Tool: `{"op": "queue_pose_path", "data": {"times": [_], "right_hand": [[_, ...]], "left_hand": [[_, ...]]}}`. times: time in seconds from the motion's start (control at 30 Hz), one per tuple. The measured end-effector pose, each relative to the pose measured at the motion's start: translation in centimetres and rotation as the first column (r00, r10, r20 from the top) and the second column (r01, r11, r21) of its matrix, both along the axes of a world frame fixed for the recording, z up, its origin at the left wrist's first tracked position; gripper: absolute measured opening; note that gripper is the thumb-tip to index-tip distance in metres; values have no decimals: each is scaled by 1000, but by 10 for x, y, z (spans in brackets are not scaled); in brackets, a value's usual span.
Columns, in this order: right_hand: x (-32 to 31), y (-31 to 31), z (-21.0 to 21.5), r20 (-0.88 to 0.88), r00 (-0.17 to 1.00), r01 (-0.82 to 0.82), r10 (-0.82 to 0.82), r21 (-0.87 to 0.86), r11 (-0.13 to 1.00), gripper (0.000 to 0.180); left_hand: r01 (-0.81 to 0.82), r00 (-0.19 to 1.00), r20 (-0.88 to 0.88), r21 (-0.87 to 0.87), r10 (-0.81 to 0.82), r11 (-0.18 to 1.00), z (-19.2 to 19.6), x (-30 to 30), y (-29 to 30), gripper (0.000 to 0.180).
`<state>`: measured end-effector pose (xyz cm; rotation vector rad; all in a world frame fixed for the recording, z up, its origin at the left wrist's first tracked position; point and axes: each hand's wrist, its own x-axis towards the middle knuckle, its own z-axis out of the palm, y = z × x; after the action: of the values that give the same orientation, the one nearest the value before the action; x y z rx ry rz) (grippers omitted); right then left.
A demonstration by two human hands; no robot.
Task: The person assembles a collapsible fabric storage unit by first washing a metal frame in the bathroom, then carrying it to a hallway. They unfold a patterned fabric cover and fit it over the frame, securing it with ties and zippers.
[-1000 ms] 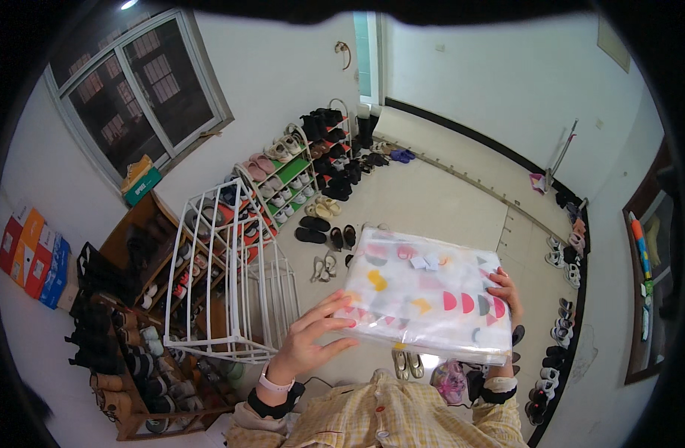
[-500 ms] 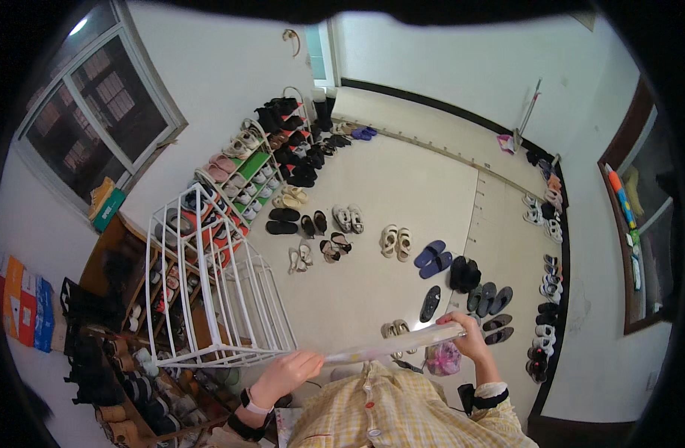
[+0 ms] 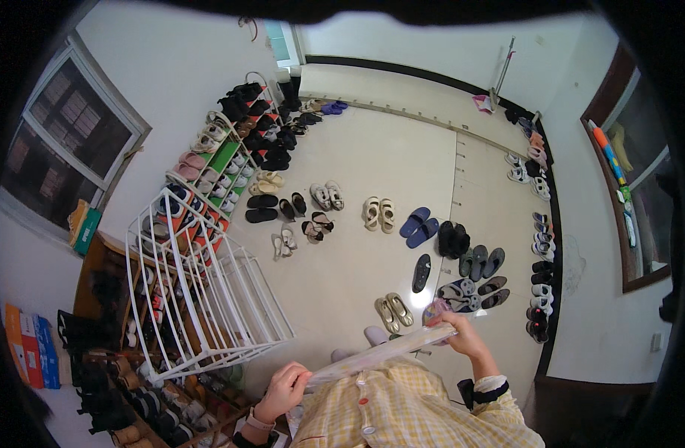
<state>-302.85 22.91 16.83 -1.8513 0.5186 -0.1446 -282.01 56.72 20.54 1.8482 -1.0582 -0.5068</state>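
Whitish flat package point(image 3: 387, 352), lifted, not yet set down, is clamped at opposite ends by left hand point(image 3: 286, 387) and right hand point(image 3: 464, 336), right of white rack point(image 3: 189, 276).

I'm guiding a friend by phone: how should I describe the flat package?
Find the yellow checked shirt at the bottom edge. Just above it, a pale, thin flat package slants up rightward. Unlike the nearby gold shoes, it is held between the left hand and right hand.
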Motion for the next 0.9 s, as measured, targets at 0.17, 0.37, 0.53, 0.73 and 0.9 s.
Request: {"op": "queue_pose_path", "data": {"times": [0.17,0.37,0.53,0.73,0.9], "right_hand": [[4,3,-9,41,999,11,-9,-60,998,32],[8,5,-18,70,997,47,-39,-122,991,32],[17,6,-20,149,987,80,-61,-126,989,32],[31,4,-10,76,991,119,-113,-74,990,30],[45,-8,2,167,983,94,-70,-139,986,34]], "left_hand": [[-115,986,-115,57,120,992,-5,-3,-3,14],[-259,875,-388,127,288,958,-20,-8,-4,22],[-337,691,-634,141,346,931,-32,-3,-1,24],[-404,663,-657,90,359,910,-27,3,-7,26],[-373,774,-544,20,323,928,-13,11,-13,19]]}}
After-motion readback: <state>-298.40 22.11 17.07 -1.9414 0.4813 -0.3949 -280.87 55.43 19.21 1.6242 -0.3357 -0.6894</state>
